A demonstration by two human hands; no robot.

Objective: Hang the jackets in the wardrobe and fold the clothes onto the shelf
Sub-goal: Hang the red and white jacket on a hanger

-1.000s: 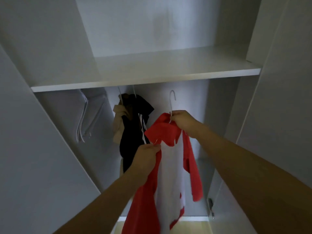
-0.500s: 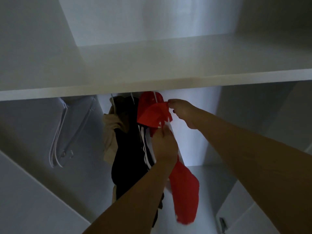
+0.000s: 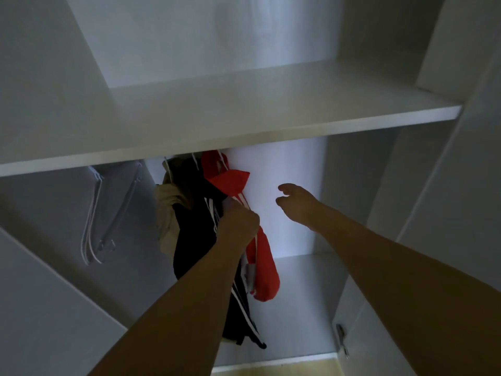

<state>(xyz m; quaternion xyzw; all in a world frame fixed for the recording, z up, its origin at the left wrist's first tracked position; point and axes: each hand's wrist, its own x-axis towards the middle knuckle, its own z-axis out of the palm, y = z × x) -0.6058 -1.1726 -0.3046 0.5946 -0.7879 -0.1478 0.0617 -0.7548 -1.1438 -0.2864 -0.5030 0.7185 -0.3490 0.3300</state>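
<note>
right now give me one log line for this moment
left hand: grips red and white jacket | right hand: open, off it | jacket: hanging under white shelf

Head view, close, into wardrobe [image 3: 271,126]

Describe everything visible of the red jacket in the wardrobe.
The red jacket is red with white panels and looks like soft fabric. It hangs below the shelf, its top hidden behind the shelf edge, with a red sleeve drooping down. It presses against the dark striped jacket on its left. The left hand grips its front; the right hand is off it.
</note>
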